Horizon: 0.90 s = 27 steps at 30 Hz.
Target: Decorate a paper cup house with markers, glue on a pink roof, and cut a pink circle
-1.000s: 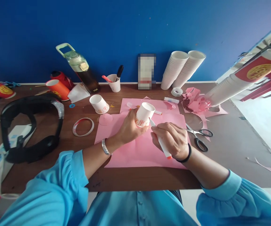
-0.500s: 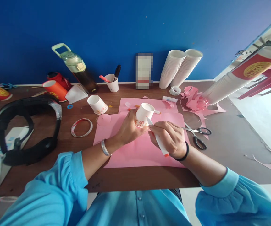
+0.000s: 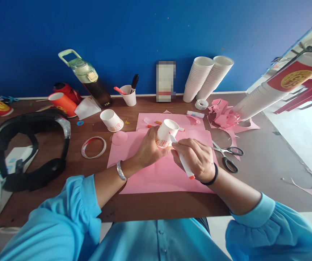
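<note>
Head-worn view, forward and down over the desk (image 3: 167, 206)

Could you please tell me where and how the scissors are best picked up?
Probably by the black handle loops, coming from the right: the scissors lie with those loops facing right, while the blades point left toward the right hand.

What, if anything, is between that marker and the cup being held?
Nothing visible: the marker in the right hand has its tip near the white cup in the left hand; whether they touch is unclear.
</note>
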Available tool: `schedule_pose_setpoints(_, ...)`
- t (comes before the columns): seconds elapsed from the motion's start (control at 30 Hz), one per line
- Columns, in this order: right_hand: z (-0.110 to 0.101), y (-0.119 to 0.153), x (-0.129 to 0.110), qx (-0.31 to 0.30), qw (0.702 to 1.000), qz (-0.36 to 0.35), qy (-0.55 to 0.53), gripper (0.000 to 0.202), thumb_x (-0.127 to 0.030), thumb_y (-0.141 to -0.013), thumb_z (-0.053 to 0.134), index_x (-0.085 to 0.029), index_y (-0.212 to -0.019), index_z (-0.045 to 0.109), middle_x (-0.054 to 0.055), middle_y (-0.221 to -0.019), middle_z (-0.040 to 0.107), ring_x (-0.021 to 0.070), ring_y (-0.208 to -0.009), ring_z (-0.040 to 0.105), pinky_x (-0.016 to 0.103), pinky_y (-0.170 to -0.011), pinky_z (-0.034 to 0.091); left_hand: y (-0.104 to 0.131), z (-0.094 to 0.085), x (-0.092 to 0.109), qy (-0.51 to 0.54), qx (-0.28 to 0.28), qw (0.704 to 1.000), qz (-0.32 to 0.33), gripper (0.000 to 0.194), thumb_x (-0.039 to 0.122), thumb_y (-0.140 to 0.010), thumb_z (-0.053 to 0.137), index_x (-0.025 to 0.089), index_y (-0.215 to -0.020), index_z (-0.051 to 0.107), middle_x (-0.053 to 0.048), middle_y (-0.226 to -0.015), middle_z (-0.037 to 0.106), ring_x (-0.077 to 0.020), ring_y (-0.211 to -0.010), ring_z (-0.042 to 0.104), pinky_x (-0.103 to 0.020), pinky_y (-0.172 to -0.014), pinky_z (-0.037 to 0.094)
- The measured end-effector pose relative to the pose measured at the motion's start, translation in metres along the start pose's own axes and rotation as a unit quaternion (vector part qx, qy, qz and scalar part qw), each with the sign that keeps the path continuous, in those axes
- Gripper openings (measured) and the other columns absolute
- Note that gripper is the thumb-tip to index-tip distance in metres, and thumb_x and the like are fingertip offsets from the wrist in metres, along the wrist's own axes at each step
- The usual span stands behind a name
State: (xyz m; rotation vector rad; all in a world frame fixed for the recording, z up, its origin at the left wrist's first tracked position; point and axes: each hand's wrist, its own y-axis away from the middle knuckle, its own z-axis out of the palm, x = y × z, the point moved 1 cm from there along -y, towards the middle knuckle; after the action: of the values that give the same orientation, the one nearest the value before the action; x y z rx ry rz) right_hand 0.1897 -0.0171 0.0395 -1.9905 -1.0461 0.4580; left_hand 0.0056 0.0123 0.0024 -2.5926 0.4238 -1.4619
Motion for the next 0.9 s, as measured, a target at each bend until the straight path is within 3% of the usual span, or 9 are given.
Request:
schedule_pose_setpoints(0.4,0.003,-0.0006,-0.0038,-0.002,1.0,0.009,-0.025,0.013,-0.008,-0.094,0.065,-0.016,-0.104,0.061,0.002,-0.075,0.067,0.0151,-0.063,0.064,0.028,-0.058,0.051,0.0006,0.0013,-0.004,-0.005,0.011,1.0,0.008,0.045,0.02,-0.07,0.081,0.021,-0.105,0.053,-0.005,-0.101,0.064,-0.0224,-0.09,0.064,-0.038,-0.076,0.057)
schedule_pose_setpoints(0.7,0.0035,-0.0012,-0.0046,0.003,0.999,0.006,-0.036,0.01,-0.009,-0.095,0.062,-0.016,-0.101,0.061,0.004,-0.078,0.07,0.0146,-0.064,0.063,0.027,-0.057,0.051,-0.0007,-0.0003,-0.0003,0.02,0.003,1.0,-0.012,0.047,0.028,-0.071,0.081,0.02,-0.107,0.053,-0.007,-0.105,0.066,-0.0235,-0.093,0.065,-0.04,-0.08,0.058)
schedule_pose_setpoints(0.9,-0.0005,-0.0024,-0.0039,0.019,0.999,0.001,-0.042,0.014,-0.009,-0.094,0.062,-0.018,-0.106,0.061,0.003,-0.078,0.07,0.0143,-0.062,0.064,0.026,-0.056,0.053,-0.0017,-0.0014,-0.0022,0.07,-0.005,0.997,-0.014,0.046,0.03,-0.073,0.08,0.019,-0.109,0.053,-0.007,-0.102,0.067,-0.0219,-0.091,0.065,-0.036,-0.074,0.057)
